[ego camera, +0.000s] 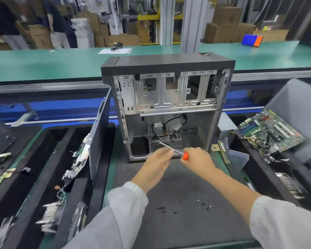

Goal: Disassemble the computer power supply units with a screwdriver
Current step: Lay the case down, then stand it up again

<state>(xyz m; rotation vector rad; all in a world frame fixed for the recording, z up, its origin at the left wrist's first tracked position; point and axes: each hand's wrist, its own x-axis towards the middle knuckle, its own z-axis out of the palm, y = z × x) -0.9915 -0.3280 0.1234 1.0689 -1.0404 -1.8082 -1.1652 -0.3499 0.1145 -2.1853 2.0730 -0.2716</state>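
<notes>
At the table (178,203), left to right:

Side panel: a dark case panel (97,133) stands on edge just left of the mat, clear of your work.

Computer case: the opened computer case (167,105) stands upright at the far edge of the dark mat, its open side facing you.

Power supply unit: the power supply unit (166,141) sits low inside the case, at the bottom, with black cables (169,123) looping above it.

Left hand: your left hand (158,160) reaches toward the case mouth, fingers fairly straight and loosely together, fingertips touching or just beside the metal shaft. It seems to steady the shaft, not grip it.

Screwdriver: the screwdriver (174,150) slants up and left, tip at the top edge of the unit, orange handle toward you.

Right hand: your right hand (197,159) is closed around the orange handle.

Doing the step well: seat the tip squarely in the screw head before turning, press along the shaft, and keep the cables out of its path.

Loose screws: several small dark screws (203,204) lie on the mat near your right forearm; add the next one there.
</notes>
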